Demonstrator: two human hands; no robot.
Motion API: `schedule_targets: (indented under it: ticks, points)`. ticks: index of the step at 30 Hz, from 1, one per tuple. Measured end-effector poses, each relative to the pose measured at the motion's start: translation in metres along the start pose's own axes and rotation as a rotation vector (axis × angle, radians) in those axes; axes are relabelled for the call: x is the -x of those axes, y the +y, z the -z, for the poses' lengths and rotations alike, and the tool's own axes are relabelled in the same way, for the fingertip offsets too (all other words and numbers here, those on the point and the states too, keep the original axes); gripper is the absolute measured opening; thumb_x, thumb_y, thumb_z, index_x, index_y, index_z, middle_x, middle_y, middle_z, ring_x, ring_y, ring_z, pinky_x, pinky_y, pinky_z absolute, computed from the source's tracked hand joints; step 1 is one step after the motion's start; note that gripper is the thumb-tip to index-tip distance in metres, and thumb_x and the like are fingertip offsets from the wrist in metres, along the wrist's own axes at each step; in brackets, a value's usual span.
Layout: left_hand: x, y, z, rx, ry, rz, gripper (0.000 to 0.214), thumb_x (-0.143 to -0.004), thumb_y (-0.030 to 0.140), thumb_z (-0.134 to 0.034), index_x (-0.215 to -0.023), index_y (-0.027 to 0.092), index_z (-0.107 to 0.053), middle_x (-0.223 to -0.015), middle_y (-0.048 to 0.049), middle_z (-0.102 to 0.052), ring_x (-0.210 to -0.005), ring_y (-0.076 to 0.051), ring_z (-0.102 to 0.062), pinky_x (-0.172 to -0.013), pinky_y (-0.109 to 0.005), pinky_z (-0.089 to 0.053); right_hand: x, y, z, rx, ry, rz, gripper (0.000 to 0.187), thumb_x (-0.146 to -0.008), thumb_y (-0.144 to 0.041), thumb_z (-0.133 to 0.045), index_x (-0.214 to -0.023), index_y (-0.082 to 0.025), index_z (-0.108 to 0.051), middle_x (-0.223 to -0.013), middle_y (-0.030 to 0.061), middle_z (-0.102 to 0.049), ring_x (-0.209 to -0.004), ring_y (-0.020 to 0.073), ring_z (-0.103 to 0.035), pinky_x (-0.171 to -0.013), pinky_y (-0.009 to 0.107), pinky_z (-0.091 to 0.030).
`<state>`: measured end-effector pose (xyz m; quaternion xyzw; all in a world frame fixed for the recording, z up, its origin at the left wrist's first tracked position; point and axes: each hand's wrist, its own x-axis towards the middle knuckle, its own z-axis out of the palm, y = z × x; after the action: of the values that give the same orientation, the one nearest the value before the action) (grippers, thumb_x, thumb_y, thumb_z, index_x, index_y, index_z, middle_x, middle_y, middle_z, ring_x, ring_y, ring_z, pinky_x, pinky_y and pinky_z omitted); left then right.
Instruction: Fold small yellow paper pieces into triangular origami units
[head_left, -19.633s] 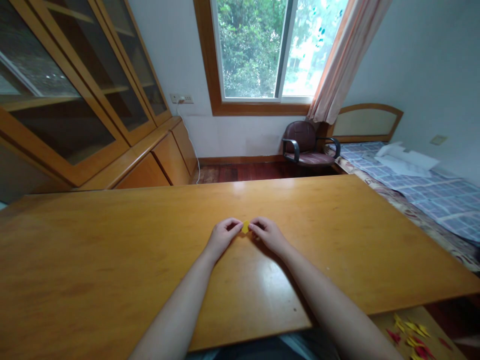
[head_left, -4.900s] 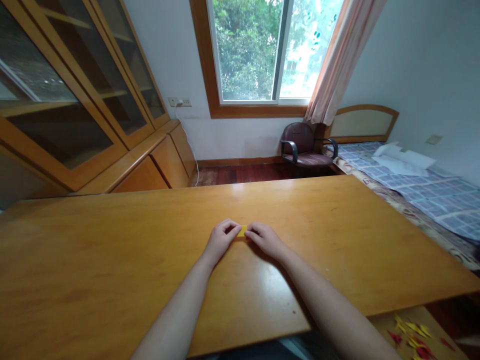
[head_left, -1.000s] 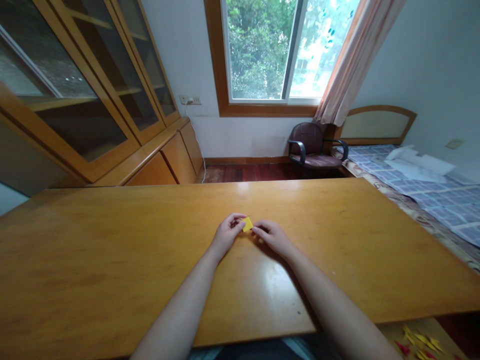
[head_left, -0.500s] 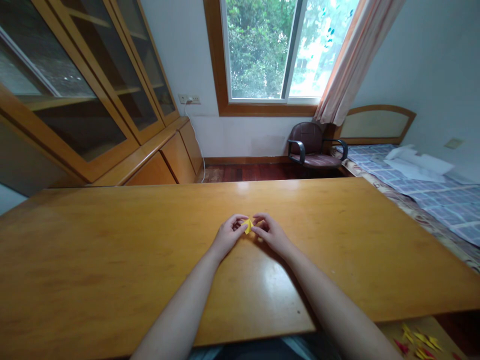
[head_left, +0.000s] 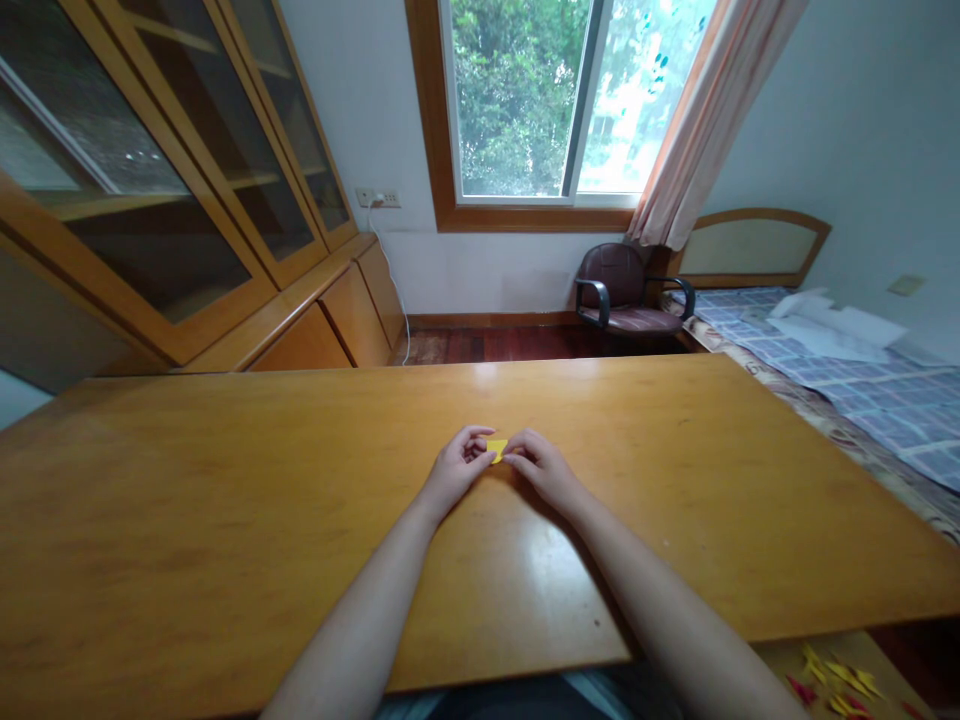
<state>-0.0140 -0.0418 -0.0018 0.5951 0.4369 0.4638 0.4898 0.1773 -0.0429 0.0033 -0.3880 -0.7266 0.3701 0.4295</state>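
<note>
A small folded piece of yellow paper (head_left: 496, 451) is held between my two hands, just over the middle of the wooden table (head_left: 262, 500). My left hand (head_left: 461, 464) pinches its left side between thumb and fingers. On the other side, my right hand (head_left: 538, 462) has thumb and fingertips closed on the paper's right edge. The fingers cover part of the paper, so its full shape is hidden.
Several small yellow and red folded paper pieces (head_left: 836, 685) lie on a lower surface at the bottom right. Beyond the table stand a glass-fronted cabinet (head_left: 180, 320), an armchair (head_left: 626, 290) and a bed (head_left: 862, 380).
The yellow paper has turned from a tilted, pointed outline to a flatter, wider one. My right fingers have closed in on its right edge; my left hand has barely moved.
</note>
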Motion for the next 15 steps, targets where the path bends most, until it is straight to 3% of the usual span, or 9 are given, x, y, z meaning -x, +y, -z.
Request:
schedule_targets:
  ticks: [15]
  points:
    - [0.0013, 0.007, -0.0009, 0.121, -0.041, 0.062, 0.048, -0.078, 0.031, -0.068, -0.121, 0.018, -0.05, -0.076, 0.0036, -0.056, -0.072, -0.012, -0.062, -0.075, -0.026, -0.05, 0.0023, 0.006, -0.0012, -0.062, 0.031, -0.093, 0.012, -0.09, -0.032, -0.056, -0.086, -0.021, -0.059, -0.083, 0.0011, -0.059, -0.076, 0.0154, -0.056, -0.07, 0.026, -0.046]
